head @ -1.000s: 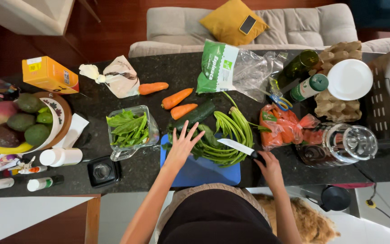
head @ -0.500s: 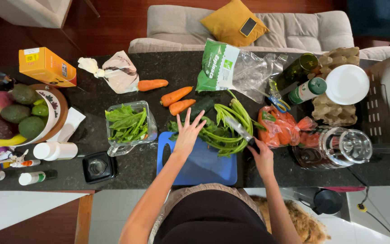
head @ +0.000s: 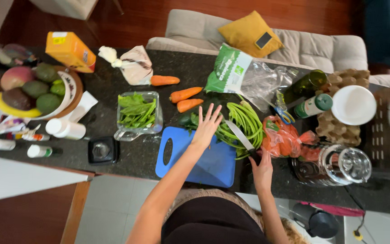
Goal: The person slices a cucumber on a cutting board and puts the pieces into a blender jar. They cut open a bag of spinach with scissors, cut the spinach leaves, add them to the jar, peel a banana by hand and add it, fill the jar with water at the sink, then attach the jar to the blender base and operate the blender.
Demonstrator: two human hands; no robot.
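— What is in the right hand (head: 262,168)?
— It grasps a knife (head: 239,135); the blade lies across the green beans (head: 245,127), just beyond the blue cutting board (head: 201,159) near the table's front edge.
— And the left hand (head: 207,125)?
— Released, fingers spread, over the leafy greens (head: 189,120) at the board's far edge.

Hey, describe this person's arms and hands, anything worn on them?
Both arms are bare, with no sleeves in view. The left hand and right hand show no gloves, and no rings, watch or bracelet can be made out. The person's top looks dark.
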